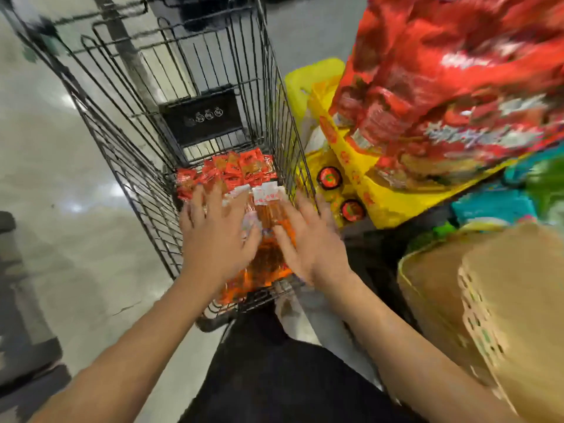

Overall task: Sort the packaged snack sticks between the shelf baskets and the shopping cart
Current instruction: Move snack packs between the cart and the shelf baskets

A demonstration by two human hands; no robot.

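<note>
Both hands, left hand and right hand, seemingly flat on snack sticks between cart walls.

A black wire shopping cart stands on a pale, glossy floor. On the cart's bottom lies a heap of orange-red packaged snack sticks, with smaller red packets piled at the far end.
</note>
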